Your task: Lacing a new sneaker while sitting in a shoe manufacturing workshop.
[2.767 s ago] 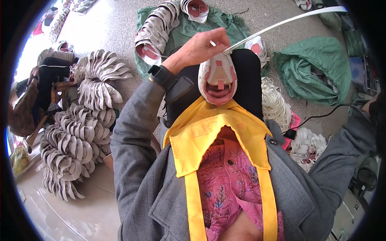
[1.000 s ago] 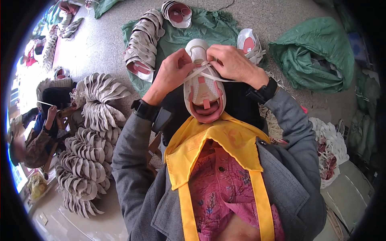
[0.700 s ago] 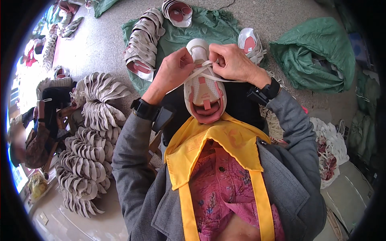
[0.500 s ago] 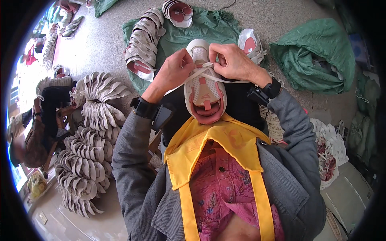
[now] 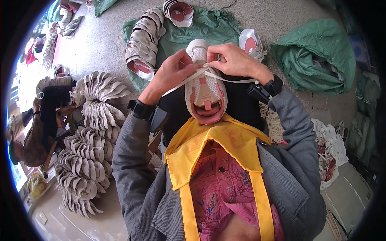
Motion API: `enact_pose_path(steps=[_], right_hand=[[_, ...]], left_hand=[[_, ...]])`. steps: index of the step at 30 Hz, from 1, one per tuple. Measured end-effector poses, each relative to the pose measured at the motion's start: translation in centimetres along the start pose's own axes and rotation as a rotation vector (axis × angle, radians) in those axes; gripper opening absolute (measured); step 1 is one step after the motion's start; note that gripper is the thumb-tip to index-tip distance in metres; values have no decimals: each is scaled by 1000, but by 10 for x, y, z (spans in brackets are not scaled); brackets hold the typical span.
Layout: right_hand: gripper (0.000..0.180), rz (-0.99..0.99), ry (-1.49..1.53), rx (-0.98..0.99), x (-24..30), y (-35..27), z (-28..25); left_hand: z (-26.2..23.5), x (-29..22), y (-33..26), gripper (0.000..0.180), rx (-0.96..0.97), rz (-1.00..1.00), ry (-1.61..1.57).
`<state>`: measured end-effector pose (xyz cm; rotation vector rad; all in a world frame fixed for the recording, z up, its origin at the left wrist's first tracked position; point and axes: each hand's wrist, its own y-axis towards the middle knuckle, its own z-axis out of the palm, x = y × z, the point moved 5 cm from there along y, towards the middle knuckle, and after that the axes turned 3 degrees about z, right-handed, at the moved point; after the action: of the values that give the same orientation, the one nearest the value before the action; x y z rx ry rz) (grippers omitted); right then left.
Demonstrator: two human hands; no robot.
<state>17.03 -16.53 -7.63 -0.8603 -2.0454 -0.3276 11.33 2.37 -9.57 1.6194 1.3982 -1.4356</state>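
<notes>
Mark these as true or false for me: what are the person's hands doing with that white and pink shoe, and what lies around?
1. Both hands, left hand and right hand, pinch a flat white lace over the white and pink shoe upper. True.
2. The shoe upper lies on the floor. False: it rests on the person's lap, above the yellow apron.
3. Rows of stacked pale shoe uppers stand at the person's left. True.
4. The crumpled cloth sack at right is red. False: it is green.
</notes>
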Motion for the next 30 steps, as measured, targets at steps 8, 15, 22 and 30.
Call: enact_pose_path(steps=[8, 15, 22, 30], right_hand=[[9, -10, 67, 61, 3, -2, -4], [3, 55, 384, 147, -4, -9, -21], [9, 70, 347, 22, -7, -6, -12], [14, 64, 236, -29, -7, -7, -5]], left_hand=[[-6, -4, -1, 11, 113, -31, -125], [-9, -8, -8, 8, 128, 9, -188], [-5, -9, 0, 11, 173, -45, 60], [-21, -5, -17, 11, 190, -24, -215]])
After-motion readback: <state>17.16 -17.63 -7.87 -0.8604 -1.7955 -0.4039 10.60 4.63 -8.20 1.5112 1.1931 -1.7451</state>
